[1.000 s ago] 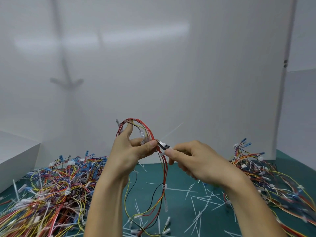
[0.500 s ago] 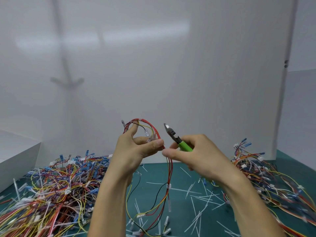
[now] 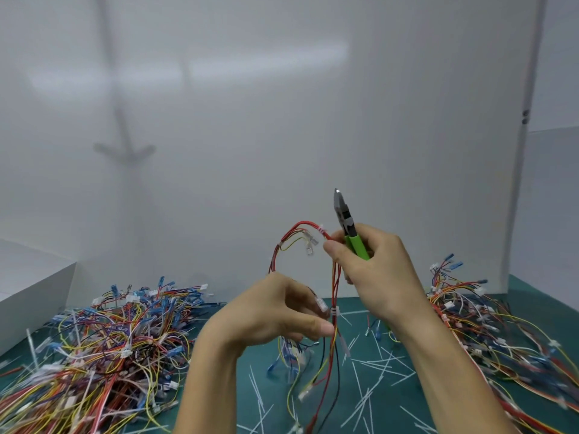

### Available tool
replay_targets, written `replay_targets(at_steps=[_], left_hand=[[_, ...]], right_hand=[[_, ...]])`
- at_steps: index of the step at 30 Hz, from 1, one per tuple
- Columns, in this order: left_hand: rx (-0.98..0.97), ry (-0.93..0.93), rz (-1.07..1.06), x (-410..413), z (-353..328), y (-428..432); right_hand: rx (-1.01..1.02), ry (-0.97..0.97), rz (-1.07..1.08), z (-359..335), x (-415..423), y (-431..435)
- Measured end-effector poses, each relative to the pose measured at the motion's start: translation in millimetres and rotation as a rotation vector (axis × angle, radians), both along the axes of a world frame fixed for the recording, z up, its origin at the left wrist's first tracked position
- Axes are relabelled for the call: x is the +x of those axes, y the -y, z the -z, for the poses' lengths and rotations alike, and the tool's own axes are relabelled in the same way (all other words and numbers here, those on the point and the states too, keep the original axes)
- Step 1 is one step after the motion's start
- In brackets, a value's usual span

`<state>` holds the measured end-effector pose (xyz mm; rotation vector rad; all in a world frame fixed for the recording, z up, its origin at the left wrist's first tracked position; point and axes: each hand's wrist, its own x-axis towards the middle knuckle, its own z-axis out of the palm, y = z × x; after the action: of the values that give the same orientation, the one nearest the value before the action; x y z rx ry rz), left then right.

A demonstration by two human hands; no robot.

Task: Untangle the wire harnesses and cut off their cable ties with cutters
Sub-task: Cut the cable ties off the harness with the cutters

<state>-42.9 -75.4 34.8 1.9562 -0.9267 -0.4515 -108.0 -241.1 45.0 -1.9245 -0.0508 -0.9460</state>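
Nearest the camera, the green mat (image 3: 275, 415) carries scattered cut tie strips (image 3: 369, 399). They are thin and white and lie loose between the 2 forearms.

Left hand (image 3: 275, 311): raised above the mat. Its fingers are curled round the left leg of 1 wire harness (image 3: 336, 277), which passes behind the palm and comes out below it. The thumb tip lies just beside the right leg of the same loop.

Wire harness: held off the mat by both hands and arched into an upright loop of red, yellow and black strands. Its loose ends hang down toward the mat; contact with the mat cannot be confirmed. The lower cable tie (image 3: 335, 311), white, is fastened round the right leg just beside the left fingertips. The upper cable tie (image 3: 321, 228) sits at the crown of the loop.

Right hand (image 3: 376, 277): higher than the left. Thumb and forefinger pinch the red strand near the crown, and the other fingers wrap the green handles of the cutters (image 3: 347, 227). The cutter head points straight up, off the wires, with its blades together.

Farther back, the left pile (image 3: 109, 339) and the right pile (image 3: 488, 324) of tangled harnesses rest on the mat, 1 on each side of the hands. A white box (image 3: 31, 292) stands at the far left edge. A white panel (image 3: 282, 120) closes the rear.
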Motion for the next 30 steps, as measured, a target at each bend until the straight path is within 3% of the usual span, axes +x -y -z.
replay_targets(at_steps=[11,17,19,21,24,30], left_hand=[[-0.177,0.03,-0.171,-5.0,-1.5,12.1],[-0.484,-0.02,-0.399,0.0,-2.5,8.7],[-0.584,-0.062,-0.433,1.6,-2.7,6.1],[-0.657,-0.074,-0.46,2.0,-3.6,5.0],[-0.744,-0.053,-0.498,2.2,-5.7,6.5],[-0.771,-0.011,-0.498,2.1,-6.9,4.4]], right_hand=[[0.114,0.027,-0.052,1.3,1.8,-6.3],[0.143,-0.111,-0.19,-0.9,-0.4,-4.8],[0.044,-0.276,-0.226,-2.9,-5.7,0.8],[-0.187,-0.438,-0.181,-2.9,-11.5,5.7],[-0.47,-0.54,-0.053,0.4,-13.1,9.2],[-0.456,-0.512,-0.013,1.5,-10.5,4.1]])
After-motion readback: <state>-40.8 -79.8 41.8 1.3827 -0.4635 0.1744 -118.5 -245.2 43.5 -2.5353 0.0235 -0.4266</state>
